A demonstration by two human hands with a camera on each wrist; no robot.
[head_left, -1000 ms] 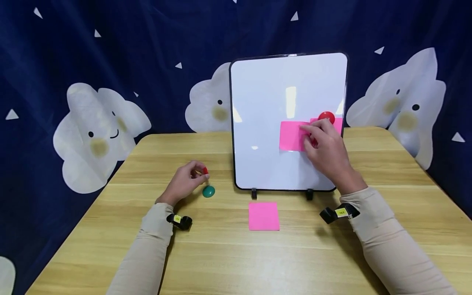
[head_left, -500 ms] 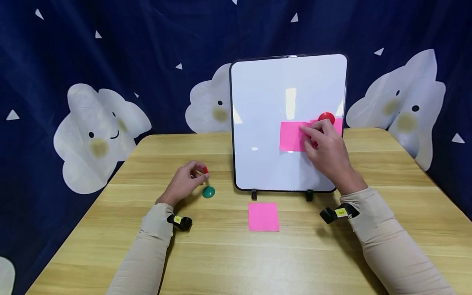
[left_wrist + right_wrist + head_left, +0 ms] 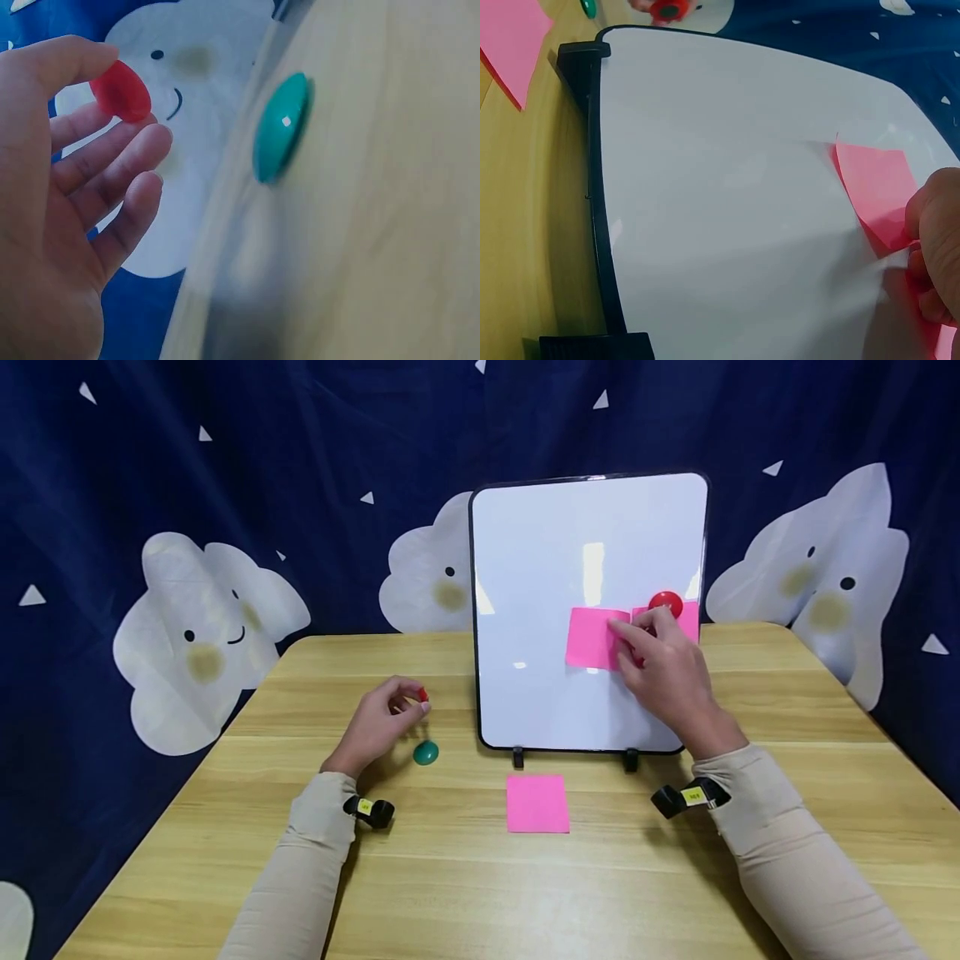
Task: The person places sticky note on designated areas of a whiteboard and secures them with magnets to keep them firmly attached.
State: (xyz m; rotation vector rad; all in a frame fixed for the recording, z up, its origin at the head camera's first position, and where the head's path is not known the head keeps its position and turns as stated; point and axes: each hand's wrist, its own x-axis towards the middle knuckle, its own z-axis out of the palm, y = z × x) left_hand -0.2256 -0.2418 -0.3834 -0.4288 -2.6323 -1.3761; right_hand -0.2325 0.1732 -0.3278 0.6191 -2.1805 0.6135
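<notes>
In the head view my left hand (image 3: 382, 722) pinches a round red magnet (image 3: 121, 91) between thumb and index finger, above the table. Just below it, a domed green magnet (image 3: 426, 752) lies on the wood. My right hand (image 3: 671, 668) is at the whiteboard (image 3: 540, 560) and pinches the right edge of a pink sticky note (image 3: 594, 639). In the right wrist view that note's near edge curls a little off the board. A second pink note (image 3: 690, 620) is on the board's right side under another red magnet (image 3: 666, 604), partly hidden by my right hand.
A third pink note (image 3: 537, 803) lies flat on the wooden table (image 3: 465, 893) before the board. Two black feet (image 3: 631, 760) prop the whiteboard upright. Behind the table hangs a dark blue curtain (image 3: 315, 460) with white clouds.
My left hand has risen slightly and shifted right with the red magnet. The pinched note's lower left corner has swung slightly left. My right hand stays at the same spot on the board.
</notes>
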